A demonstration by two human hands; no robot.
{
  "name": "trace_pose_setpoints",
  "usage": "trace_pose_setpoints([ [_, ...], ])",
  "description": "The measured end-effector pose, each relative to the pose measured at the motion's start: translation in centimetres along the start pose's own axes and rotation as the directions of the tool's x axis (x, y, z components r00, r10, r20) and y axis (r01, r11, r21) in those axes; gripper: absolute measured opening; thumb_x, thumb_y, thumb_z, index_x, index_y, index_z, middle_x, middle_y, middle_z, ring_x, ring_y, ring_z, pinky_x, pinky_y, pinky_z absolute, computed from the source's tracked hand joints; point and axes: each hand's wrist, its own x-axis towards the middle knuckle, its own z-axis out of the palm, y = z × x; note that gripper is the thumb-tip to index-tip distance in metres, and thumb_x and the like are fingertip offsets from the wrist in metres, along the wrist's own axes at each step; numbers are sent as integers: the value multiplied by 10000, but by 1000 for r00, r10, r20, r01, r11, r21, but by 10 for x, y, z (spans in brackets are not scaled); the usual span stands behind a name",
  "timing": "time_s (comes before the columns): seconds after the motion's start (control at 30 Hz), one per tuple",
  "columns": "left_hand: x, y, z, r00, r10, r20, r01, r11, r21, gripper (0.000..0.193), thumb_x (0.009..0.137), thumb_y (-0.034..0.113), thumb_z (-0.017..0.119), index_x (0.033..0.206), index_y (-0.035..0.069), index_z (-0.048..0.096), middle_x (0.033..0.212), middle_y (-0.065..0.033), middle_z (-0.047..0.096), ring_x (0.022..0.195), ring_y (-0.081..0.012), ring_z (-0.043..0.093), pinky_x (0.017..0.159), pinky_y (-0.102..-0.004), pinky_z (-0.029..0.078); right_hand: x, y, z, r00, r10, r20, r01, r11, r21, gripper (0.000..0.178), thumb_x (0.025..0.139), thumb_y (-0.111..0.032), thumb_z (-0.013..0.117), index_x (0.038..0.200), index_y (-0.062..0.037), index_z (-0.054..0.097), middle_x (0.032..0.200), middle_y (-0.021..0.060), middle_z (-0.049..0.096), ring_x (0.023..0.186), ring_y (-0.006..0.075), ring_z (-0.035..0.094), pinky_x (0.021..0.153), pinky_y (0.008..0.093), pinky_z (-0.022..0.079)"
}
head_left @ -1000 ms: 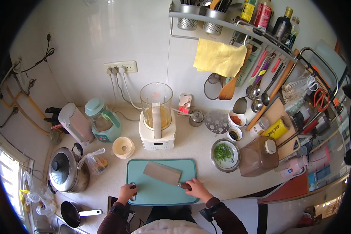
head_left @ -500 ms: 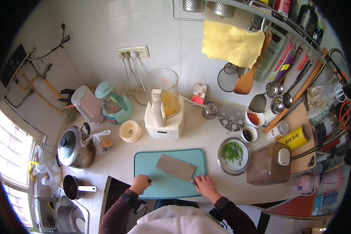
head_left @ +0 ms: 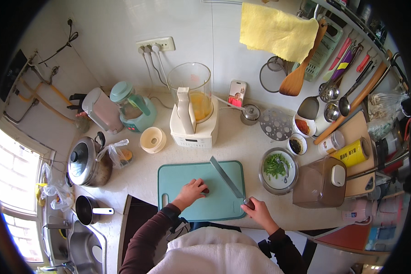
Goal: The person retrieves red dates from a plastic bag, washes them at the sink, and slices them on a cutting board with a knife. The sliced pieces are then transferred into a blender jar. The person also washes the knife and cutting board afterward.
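Observation:
A teal cutting board [head_left: 176, 176] lies in front of me on the counter. My right hand [head_left: 259, 212], at the board's right edge, is closed around the brown handle of a cleaver [head_left: 227, 177]. The blade stands nearly on edge, slanting away to the far left over the board. My left hand [head_left: 192, 194] rests on the middle of the board, fingers bent around a small dark brown piece [head_left: 206, 191]. Its kind is too small to make out, and part of it is hidden by the fingers. The blade is apart from this piece.
Right of the board stands a metal bowl [head_left: 263, 170] with chopped greens and a spoon; beyond it are two small bowls. A white blender machine [head_left: 192, 140] and a cream cup [head_left: 153, 140] stand behind the board. A pot [head_left: 90, 162] and a saucepan [head_left: 84, 210] are on the left.
My left hand has moved from the board's left edge to its middle with the dark piece. The cleaver, which lay flat across the board, is now turned onto its edge and swung right.

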Motion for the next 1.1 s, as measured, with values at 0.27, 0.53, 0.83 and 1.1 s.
trace_pose_setpoints([
  [0.27, -33, -31, 3, 969, 18, -245, -79, 968, -239, 529, 716, 172, 719, 1194, 99, 506, 1239, -128, 441, 1134, -328, 447, 945, -390, 414, -6, -6, 42, 994, -82, -78, 78, 996, -53, 366, 840, -293, 643, 1122, -91, 528, 752, 132, 635, 676, 310, 634, 595, 377, 490],
  [0.53, -31, -42, 15, 936, -7, -351, -72, 975, -210, 408, 730, 83, 685, 1118, 89, 561, 1241, -129, 435, 1189, -351, 398, 953, -420, 414, 2, -3, 61, 969, -175, -174, 100, 923, -371, 280, 785, -174, 587, 985, -46, 440, 712, 189, 588, 670, 388, 584, 574, 486, 442],
  [0.83, -32, -39, -2, 894, -231, -383, 174, 968, -179, 420, 727, 163, 703, 1115, 94, 559, 1170, -115, 451, 1063, -328, 432, 918, -391, 406, 5, -14, 58, 982, -111, -154, 14, 852, -523, 163, 870, -220, 545, 934, -71, 537, 671, 154, 597, 627, 372, 579, 551, 488, 440],
  [1.1, -18, -11, -11, 907, -27, -420, -75, 971, -226, 192, 776, 52, 581, 965, 76, 606, 927, -82, 570, 873, -260, 585, 711, -352, 505, 13, -46, 47, 972, -237, -7, 204, 851, -484, 231, 888, -161, 499, 1107, -96, 530, 703, 143, 613, 639, 355, 592, 555, 467, 457],
])
